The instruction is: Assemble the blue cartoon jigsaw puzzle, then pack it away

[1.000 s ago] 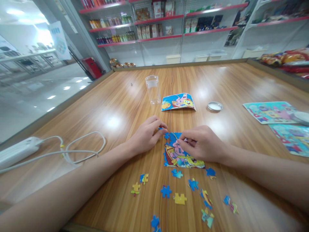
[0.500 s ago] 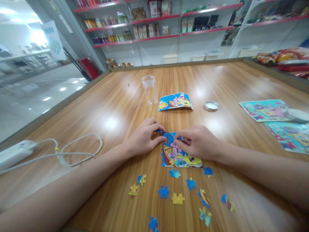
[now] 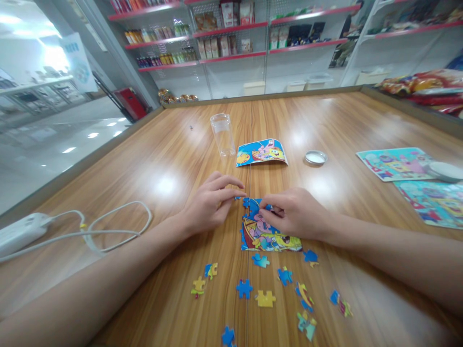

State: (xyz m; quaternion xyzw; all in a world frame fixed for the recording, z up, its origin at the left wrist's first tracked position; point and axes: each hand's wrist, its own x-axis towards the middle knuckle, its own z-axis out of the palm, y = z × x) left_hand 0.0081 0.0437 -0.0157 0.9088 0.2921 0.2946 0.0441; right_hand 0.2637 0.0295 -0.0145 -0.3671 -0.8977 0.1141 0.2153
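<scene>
A partly built cartoon jigsaw [image 3: 265, 235] lies on the wooden table [image 3: 173, 159] in front of me. My left hand [image 3: 210, 205] rests at its upper left corner, fingertips pinched on a small blue puzzle piece [image 3: 238, 197]. My right hand [image 3: 296, 212] covers the puzzle's upper right part, thumb and forefinger pinched on a blue piece [image 3: 268, 207] at the top edge. Several loose pieces [image 3: 265, 298] are scattered on the table nearer to me.
A clear plastic jar [image 3: 222, 135], a curled reference picture [image 3: 261, 152] and a round lid [image 3: 315, 157] sit beyond the puzzle. Other puzzle pictures [image 3: 398, 164] lie at right. A white power strip [image 3: 20, 230] with looped cable [image 3: 119, 226] is at left. Store shelves [image 3: 231, 48] stand behind.
My left fingers have stretched out a little at the puzzle's upper left corner. My right hand has stayed pinched at the top edge. The view shifted slightly.
</scene>
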